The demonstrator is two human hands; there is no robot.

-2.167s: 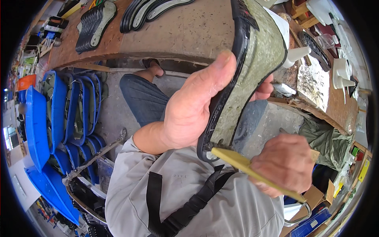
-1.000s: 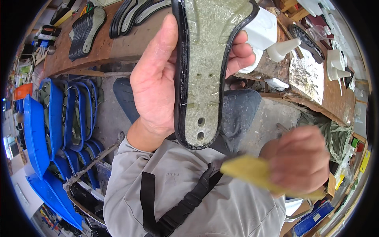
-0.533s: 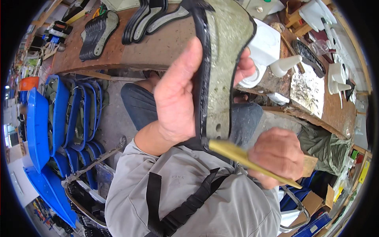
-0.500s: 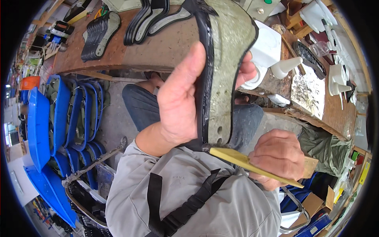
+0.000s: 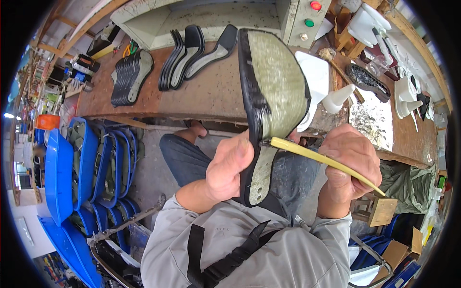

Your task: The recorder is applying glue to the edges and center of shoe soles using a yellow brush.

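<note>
A shoe sole with a grey-green speckled face and a black rim stands upright in front of me, broad end up. My left hand grips it around its narrower lower part, thumb along the black edge; its other fingers are mostly hidden behind. My right hand is closed on the flat yellow handle of a brush. The brush's short dark tip touches the sole near the black rim at its narrow middle. Wet-looking shine runs along that rim. Two small holes show at the sole's lower end.
Stacked soles and more soles lie on the brown workbench. White spouted bottles and a dark sole are at right. Blue bins stand at left. A box with red and green buttons rises behind.
The brush tip has moved from the sole's lower end up to its narrow middle. My left hand now holds the sole lower down. The view has shifted, showing more of the bench.
</note>
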